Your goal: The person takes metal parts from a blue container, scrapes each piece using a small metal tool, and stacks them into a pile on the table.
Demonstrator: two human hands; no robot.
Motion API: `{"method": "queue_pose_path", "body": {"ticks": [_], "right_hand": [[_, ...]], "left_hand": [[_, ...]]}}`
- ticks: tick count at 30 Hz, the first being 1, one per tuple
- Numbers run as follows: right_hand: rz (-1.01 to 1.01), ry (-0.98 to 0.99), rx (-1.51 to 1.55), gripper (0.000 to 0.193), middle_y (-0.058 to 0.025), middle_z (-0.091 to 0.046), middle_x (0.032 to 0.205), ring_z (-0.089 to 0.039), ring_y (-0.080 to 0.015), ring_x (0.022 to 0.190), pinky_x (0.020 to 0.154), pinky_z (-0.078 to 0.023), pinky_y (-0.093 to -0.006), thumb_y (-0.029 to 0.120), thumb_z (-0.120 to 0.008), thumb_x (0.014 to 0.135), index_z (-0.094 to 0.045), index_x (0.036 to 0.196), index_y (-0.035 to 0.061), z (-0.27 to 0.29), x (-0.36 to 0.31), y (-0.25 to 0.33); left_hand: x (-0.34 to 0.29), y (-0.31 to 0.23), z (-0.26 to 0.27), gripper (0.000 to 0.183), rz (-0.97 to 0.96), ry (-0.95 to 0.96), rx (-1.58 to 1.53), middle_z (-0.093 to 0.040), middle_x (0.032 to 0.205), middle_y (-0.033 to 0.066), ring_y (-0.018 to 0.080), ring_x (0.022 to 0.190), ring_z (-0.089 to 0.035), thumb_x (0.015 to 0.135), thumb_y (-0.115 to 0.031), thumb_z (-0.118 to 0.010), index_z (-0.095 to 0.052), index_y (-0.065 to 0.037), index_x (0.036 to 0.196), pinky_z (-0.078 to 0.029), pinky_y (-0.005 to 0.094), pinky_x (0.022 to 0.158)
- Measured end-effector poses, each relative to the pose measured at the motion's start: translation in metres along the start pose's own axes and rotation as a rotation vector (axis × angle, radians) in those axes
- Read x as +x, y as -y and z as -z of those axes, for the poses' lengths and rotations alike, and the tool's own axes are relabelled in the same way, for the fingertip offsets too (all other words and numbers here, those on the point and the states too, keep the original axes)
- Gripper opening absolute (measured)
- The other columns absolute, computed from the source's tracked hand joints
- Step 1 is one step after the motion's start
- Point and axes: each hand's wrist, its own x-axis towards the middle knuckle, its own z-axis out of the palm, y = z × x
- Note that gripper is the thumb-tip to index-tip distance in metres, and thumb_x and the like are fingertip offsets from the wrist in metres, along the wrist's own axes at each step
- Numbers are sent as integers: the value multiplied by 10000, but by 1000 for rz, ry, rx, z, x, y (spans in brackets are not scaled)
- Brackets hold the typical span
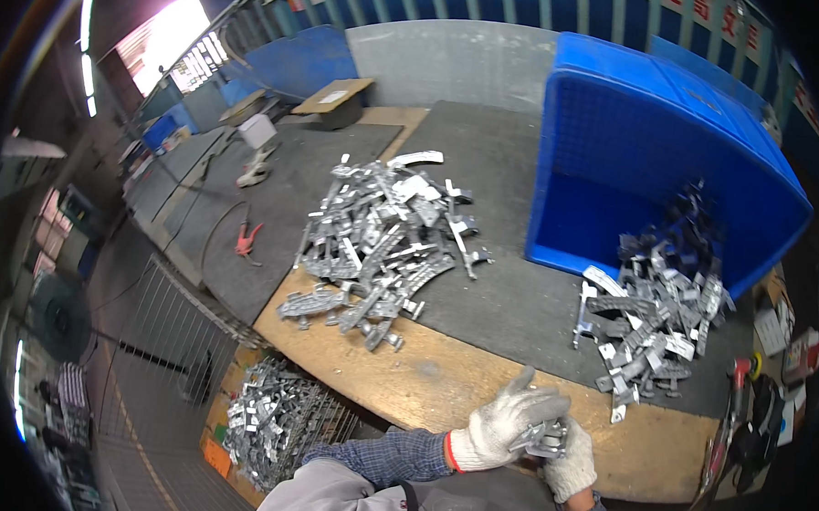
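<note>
Close to my body, over the front edge of the table, a small silvery metal part (542, 438) sits between my two gloved hands. My left hand (498, 426), in a white knit glove with a red cuff edge, is closed on its left side with the thumb pointing up. My right hand (572, 462), gloved alike, wraps the other side. The fingers partly hide the part's shape. Ahead to the left lies a big heap of similar metal parts (383, 227). To the right, another heap (658, 321) spills from a blue plastic bin (676, 112) tipped on its side.
A red air gun (247, 239) with a hose lies on the dark mat at left. Below the table's left front, a wire basket (329, 426) holds more metal parts. Tools with a red-and-black handle (739, 379) hang at the right edge. A grey board (454, 61) borders the back.
</note>
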Motion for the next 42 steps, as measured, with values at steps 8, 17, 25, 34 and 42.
{"method": "queue_pose_path", "body": {"ticks": [8,17,25,34,42], "right_hand": [[-49,-67,25,293,-241,-810,986,-809,-341,926,849,-615,-413,231,-766,1005,-794,1116,-38,4,-10,-1],[-125,27,55,282,-238,-801,1053,-795,-392,983,854,-625,-438,237,-731,1037,-767,1161,-13,4,-5,7],[-70,-135,135,279,-220,-803,1019,-787,-299,928,834,-614,-387,209,-733,1050,-744,1194,-29,13,-23,-5],[-96,-183,115,279,-233,-799,1017,-798,-296,917,829,-618,-393,210,-731,1054,-743,1203,-25,19,-34,2],[-99,-272,210,245,-176,-804,982,-750,-197,834,769,-596,-347,141,-732,1035,-750,1189,-49,28,-25,7]], "left_hand": [[-24,80,103,518,384,-220,635,-765,985,185,346,844,-747,834,95,-625,-657,56,1349,-606,428,722],[6,109,156,690,506,-276,987,-654,1428,215,404,1300,-617,878,-99,-824,-574,-34,1517,-503,494,1139],[111,110,7,543,572,158,362,-797,1189,157,295,1037,-778,1009,-325,-751,-610,-72,1467,-645,434,826],[163,138,-84,880,862,354,250,-771,1233,285,447,1145,-766,970,-348,-751,-309,-63,1675,-593,539,1001],[93,103,-20,761,715,268,354,-775,1160,272,465,1042,-769,941,-199,-712,-398,-60,1620,-614,536,920]]}}
